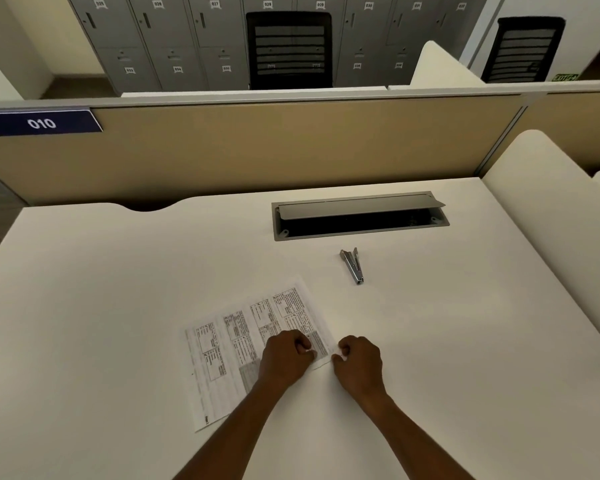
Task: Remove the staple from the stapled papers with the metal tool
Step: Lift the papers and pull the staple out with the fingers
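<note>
Our right hand [359, 362] and left hand [286, 355], grips curled together, pinch the papers [236, 344] at their corner; the metal tool [352, 265] lies untouched ahead, nearer our right, long axis pointing away.

On a white desk [118, 306], the stapled papers [229, 341] lie flat and turned at an angle, printed with small tables, and both hands sit curled at the sheets' right corner: the left hand [284, 355] rests on the paper itself while the right hand [359, 358] pinches at the corner's edge, the staple too small to make out. The metal tool [352, 265] lies untouched farther back, apart from the papers, near an open cable hatch [361, 216] in the desk. A blue sign [40, 123] on the partition reads 010.
</note>
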Available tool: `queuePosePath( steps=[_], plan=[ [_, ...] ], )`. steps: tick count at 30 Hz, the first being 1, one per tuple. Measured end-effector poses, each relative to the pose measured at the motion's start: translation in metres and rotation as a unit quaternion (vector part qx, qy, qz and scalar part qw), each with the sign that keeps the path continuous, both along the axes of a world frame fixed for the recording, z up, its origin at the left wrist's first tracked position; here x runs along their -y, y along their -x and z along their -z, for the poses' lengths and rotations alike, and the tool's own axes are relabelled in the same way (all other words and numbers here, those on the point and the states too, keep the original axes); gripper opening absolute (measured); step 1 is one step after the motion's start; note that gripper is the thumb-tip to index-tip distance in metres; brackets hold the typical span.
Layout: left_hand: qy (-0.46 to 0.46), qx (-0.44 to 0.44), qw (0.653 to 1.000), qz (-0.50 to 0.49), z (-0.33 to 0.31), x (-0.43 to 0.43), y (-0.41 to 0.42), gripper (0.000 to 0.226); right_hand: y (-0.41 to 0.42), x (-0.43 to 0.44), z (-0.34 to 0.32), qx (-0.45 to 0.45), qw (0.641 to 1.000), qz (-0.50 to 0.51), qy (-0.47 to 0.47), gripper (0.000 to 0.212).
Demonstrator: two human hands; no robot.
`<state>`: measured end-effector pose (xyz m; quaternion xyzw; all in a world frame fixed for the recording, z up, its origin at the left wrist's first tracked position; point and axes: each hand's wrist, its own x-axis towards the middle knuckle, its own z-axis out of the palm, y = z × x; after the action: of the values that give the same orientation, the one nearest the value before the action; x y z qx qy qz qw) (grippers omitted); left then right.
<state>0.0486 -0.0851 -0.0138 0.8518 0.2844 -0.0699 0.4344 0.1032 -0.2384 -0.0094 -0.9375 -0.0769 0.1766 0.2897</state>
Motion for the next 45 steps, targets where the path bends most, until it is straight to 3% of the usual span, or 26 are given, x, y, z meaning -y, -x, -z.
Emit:
queuePosePath(
  steps=[8, 14, 22, 29, 35, 39, 45],
  plan=[
    [0.032, 0.0, 0.999, -0.027, 0.004, 0.001, 0.002, 0.012, -0.009, -0.008, -0.009, -0.074, 0.995, 0.066, -0.02, 0.027],
    [0.041, 0.009, 0.998, -0.037, 0.005, 0.0, 0.003, 0.013, -0.008, -0.01, -0.013, -0.096, 0.988, 0.096, -0.072, 0.015],
    [0.044, 0.017, 0.998, -0.033, 0.006, -0.001, 0.006, 0.014, -0.01, -0.01, -0.015, -0.116, 0.979, 0.131, -0.1, 0.031],
    [0.049, 0.021, 0.998, -0.038, 0.006, -0.001, 0.008, 0.014, -0.013, -0.009, -0.017, -0.146, 0.972, 0.126, -0.135, 0.012],
    [0.064, 0.018, 0.996, -0.058, 0.001, 0.0, 0.01, 0.009, -0.008, -0.01, -0.016, -0.167, 0.955, 0.145, -0.195, 0.01],
    [0.037, 0.093, 0.993, -0.069, -0.005, -0.001, 0.016, 0.013, -0.008, -0.01, -0.021, -0.188, 0.928, 0.167, -0.276, 0.015],
    [-0.068, 0.241, 0.967, 0.046, -0.028, 0.004, 0.027, 0.04, -0.006, -0.015, -0.046, -0.233, 0.872, 0.169, -0.396, 0.022]
  ],
)
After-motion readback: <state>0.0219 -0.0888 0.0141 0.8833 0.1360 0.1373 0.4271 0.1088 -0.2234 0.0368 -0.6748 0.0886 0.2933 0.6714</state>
